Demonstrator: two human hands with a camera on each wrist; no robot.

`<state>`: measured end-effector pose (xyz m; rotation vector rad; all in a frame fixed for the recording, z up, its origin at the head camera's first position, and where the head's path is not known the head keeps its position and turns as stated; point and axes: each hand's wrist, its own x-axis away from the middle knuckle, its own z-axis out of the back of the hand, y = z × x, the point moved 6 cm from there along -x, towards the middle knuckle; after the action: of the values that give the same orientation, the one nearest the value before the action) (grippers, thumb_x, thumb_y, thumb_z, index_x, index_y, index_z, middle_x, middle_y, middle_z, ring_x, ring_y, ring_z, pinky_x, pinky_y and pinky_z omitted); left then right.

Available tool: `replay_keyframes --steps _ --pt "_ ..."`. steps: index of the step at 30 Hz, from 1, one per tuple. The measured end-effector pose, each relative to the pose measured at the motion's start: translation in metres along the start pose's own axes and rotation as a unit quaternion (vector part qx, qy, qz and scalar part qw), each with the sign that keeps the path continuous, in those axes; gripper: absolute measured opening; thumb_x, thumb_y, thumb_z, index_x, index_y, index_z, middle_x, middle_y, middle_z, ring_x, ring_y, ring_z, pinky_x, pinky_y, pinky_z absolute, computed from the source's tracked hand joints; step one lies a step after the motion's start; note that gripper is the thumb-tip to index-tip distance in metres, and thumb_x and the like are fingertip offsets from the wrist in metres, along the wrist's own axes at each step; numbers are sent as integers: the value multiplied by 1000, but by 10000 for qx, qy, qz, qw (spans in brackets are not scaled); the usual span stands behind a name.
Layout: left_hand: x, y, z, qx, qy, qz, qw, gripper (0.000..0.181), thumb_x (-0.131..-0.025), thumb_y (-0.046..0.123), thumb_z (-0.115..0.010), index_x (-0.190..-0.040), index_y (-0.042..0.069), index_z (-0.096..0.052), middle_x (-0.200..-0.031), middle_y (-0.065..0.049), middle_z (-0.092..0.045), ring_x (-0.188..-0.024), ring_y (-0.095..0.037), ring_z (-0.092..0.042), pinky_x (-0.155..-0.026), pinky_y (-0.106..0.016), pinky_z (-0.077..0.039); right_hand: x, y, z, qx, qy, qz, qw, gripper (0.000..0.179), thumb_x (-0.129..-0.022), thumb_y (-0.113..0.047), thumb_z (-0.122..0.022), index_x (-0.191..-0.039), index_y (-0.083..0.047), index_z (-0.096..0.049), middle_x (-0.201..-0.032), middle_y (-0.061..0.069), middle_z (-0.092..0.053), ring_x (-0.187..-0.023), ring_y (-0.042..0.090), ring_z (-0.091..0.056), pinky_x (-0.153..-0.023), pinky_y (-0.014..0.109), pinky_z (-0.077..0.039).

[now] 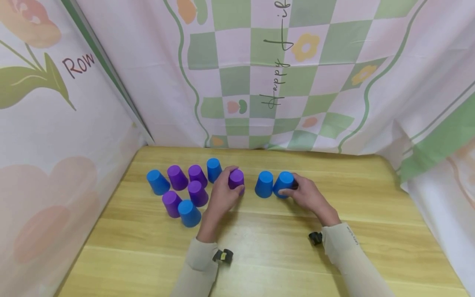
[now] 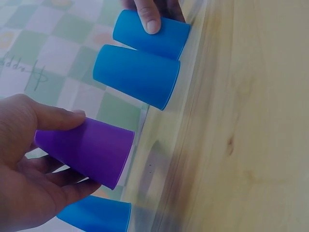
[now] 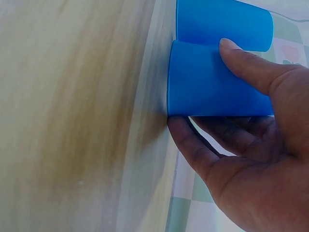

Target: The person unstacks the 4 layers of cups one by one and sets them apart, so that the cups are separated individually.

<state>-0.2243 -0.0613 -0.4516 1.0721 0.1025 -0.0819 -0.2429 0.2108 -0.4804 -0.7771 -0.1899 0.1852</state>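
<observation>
My left hand (image 1: 222,194) grips an upside-down purple cup (image 1: 236,179), its thumb on one side and fingers on the other. On the right, my right hand (image 1: 307,194) holds an upside-down blue cup (image 1: 283,181) between thumb and fingers. Another blue cup (image 1: 264,185) stands right beside that one, on its left. In the left wrist view the purple cup (image 2: 91,151) is apart from this blue pair. The right wrist view shows the thumb lying on the held blue cup (image 3: 212,79), with the fingers on its opposite side.
Left of my left hand, several upside-down purple and blue cups stand in a loose group, including a purple cup (image 1: 198,194) and a blue cup (image 1: 189,213). A further blue cup (image 1: 213,170) stands behind that hand. Curtains (image 1: 233,78) hang along the wooden table's (image 1: 274,255) back edge.
</observation>
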Motion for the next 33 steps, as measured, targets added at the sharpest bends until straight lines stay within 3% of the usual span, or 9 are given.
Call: replay_keyframes --steps 18,33 --pt "9 -7 29 -6 285 481 9984 60 -92 5 -75 -148 9 -55 -149 -14 -59 -139 -35 -56 -117 -55 -46 0 -1 0 39 -23 -73 10000 37 -101 -36 -73 -124 -11 -60 -123 15 -67 -107 32 -61 -94 51 -58" --pt "5 -11 44 -277 544 464 9971 62 -88 -1 -73 -147 2 -56 -147 -21 -58 -139 -39 -56 -117 -55 -46 0 -2 0 50 -24 -51 10000 36 -101 -34 -72 -125 -9 -61 -123 15 -67 -105 32 -61 -94 50 -58"
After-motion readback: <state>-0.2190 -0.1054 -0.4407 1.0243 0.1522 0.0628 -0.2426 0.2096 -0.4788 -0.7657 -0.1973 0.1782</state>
